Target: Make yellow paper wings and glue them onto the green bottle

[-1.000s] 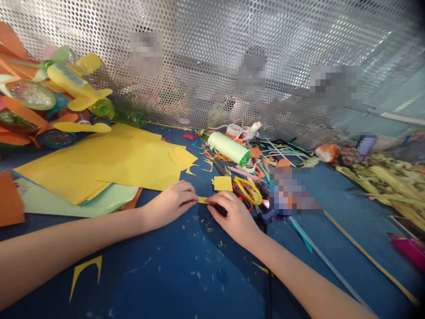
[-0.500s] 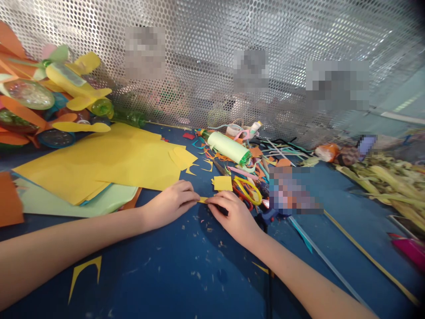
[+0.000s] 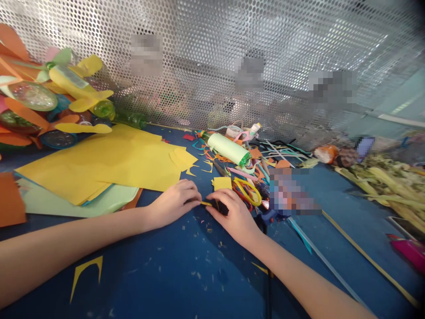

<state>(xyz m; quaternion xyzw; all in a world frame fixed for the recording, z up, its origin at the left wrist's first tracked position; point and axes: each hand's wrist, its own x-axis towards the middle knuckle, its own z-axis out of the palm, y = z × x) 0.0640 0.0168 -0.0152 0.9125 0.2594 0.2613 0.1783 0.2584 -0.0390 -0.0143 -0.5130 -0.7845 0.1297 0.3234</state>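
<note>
Both my hands meet at the middle of a blue table [image 3: 172, 266]. My left hand [image 3: 174, 203] is closed in a pinch on one end of a small yellow paper strip [image 3: 206, 203]. My right hand [image 3: 230, 213] is curled over the strip's other end, fingers pressed on it. Just beyond the right hand lie a small yellow paper square [image 3: 222, 183] and yellow-handled scissors [image 3: 247, 189]. What lies under the right palm is hidden.
Yellow paper sheets [image 3: 109, 161] over a pale green sheet lie at left. A green-wrapped bottle [image 3: 229, 148] and paper scraps sit behind. Paper-and-bottle crafts [image 3: 49, 102] are piled far left, dried leaves [image 3: 388, 181] at right. A perforated metal screen [image 3: 232, 57] backs the table.
The strip between my fingers looks thinner and narrower now. My left fingers have shifted slightly toward the right hand. The arms have barely moved.
</note>
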